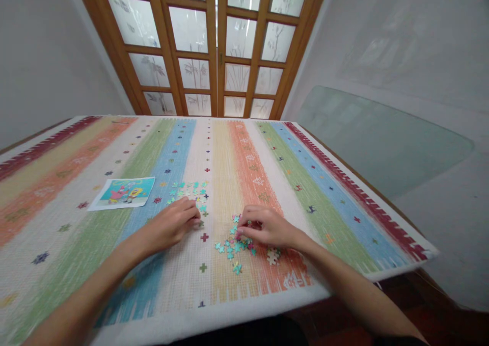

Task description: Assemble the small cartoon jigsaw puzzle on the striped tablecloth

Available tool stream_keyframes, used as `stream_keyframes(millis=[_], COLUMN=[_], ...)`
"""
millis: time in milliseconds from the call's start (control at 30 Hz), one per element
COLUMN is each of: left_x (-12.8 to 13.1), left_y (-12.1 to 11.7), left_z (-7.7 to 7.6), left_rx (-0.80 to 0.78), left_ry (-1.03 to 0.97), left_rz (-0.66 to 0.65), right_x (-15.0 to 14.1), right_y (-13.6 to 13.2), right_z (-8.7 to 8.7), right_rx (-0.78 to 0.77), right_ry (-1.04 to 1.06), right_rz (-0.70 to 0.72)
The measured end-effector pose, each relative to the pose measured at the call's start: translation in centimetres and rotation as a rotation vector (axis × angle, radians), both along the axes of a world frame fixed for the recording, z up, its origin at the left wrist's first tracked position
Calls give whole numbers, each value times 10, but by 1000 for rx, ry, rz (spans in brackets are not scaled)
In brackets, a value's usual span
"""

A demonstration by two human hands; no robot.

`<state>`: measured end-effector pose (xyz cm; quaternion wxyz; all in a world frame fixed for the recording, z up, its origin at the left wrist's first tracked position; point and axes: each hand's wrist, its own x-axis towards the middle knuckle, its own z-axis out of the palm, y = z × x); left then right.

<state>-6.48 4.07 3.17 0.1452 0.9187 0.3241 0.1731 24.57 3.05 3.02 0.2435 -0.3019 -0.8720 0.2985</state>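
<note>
My right hand (269, 226) is over a loose pile of jigsaw puzzle pieces (229, 250), mostly teal with some pink and yellow. Its thumb and forefinger pinch together at a pinkish puzzle piece (239, 233). To the left, my left hand (179, 222) rests low with its fingers curled; whatever they may hold is hidden. Just beyond it, several teal and pale pieces lie in a spread group (193, 187). A printed cartoon picture (124, 193) with a pink and a yellow figure lies flat, farther left.
A striped, patterned cloth (324, 223) covers the table. Its front edge runs close to my body. Behind the table stand wooden doors (217, 55) with frosted panes. A pale glass panel (382, 132) is by the right wall.
</note>
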Motion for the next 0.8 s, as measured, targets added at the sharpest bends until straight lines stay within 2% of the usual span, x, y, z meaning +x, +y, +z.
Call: stream_keyframes(millis=[167, 267, 433, 567, 800], left_x=[-16, -13, -11, -13, -14], left_y=[12, 12, 11, 10, 8], left_z=[-7, -9, -8, -5, -2], left_rx=[26, 70, 111, 140, 141], left_ry=[16, 11, 51, 113, 222], left_rz=[59, 68, 76, 93, 69], right_x=[25, 39, 51, 56, 70], right_y=[15, 22, 28, 30, 34], right_z=[11, 18, 21, 19, 24], right_rx=[36, -2, -182, -263, -347], right_ry=[-85, -132, -231, -317, -297], right_rz=[-3, 123, 283, 296, 285])
